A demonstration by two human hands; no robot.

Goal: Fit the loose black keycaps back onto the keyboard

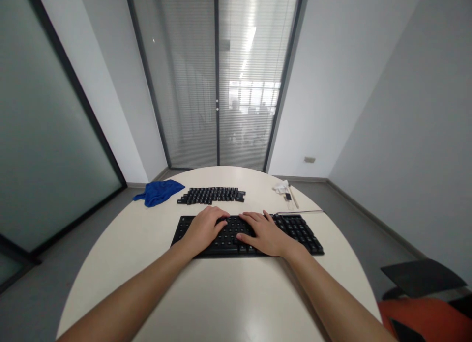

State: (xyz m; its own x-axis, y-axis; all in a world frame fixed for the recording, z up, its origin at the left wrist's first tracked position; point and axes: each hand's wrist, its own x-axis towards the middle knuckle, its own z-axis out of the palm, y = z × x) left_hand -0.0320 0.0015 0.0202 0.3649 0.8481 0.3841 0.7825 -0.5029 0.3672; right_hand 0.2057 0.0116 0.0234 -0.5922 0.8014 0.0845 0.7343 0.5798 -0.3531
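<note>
Left forearm [145, 285]: rises from the lower left corner, slanting inward over the pale table [206, 302].
Right forearm [328, 288]: comes in from the lower right, mirroring that slant.
Left hand [205, 227]: palm down over the left part of the keyboard, knuckles arched; thumb and forefinger point right with a gap between their tips, the other fingers mostly hidden behind them.
Right hand [266, 232]: palm down across the middle, flatter, wrist near the front edge; fingers loosely fanned toward far left, thumb stretched out sideways.
Keyboard [228, 241]: under both hands, flat on the table; small bare stubs show across the left and middle, while the block at its right end wears its keys.
Cord [300, 213]: runs right from the far edge.
Loose keycaps [212, 195]: laid in close rows just beyond the keyboard.
Blue cloth [159, 192]: crumpled, left of the keycaps.
Far right: crumpled white tissue [281, 186], beside a thin pale stick [294, 197].
</note>
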